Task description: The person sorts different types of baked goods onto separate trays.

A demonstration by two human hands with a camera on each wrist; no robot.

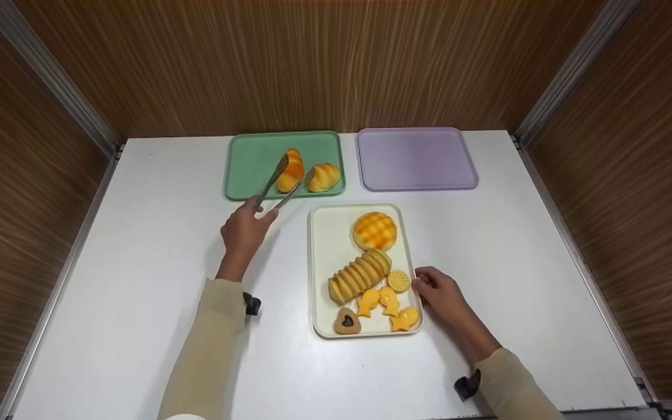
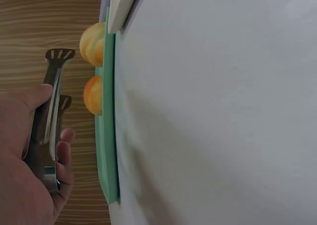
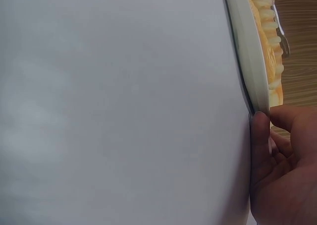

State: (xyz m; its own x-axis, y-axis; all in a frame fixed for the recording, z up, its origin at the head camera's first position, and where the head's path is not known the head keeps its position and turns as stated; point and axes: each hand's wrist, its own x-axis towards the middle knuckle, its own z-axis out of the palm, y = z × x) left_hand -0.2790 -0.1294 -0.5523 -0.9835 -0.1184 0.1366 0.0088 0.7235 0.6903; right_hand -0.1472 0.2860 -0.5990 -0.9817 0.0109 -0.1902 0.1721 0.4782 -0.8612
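Note:
My left hand (image 1: 244, 233) holds metal tongs (image 2: 52, 98), their arms spread apart over the green tray (image 1: 251, 160). In the head view the tips appear on either side of a long golden bread roll (image 1: 295, 166); the left wrist view shows a gap between tongs and bread. A second, rounder roll (image 1: 324, 177) lies to its right on that tray. My right hand (image 1: 442, 294) pinches the right rim of the cream tray (image 1: 330, 227) between thumb and fingers. This tray bears a round bun (image 1: 375, 231) with a grid pattern and a ridged long loaf (image 1: 360, 276).
Near the cream tray's front lie several fish-shaped cookies (image 1: 389, 300), a round yellow biscuit (image 1: 398, 281) and a heart-centred cookie (image 1: 347, 321). A purple tray (image 1: 417, 157) stands at the back right. Wood-patterned panels (image 1: 312, 64) enclose the white table (image 1: 149, 245) at the back and sides.

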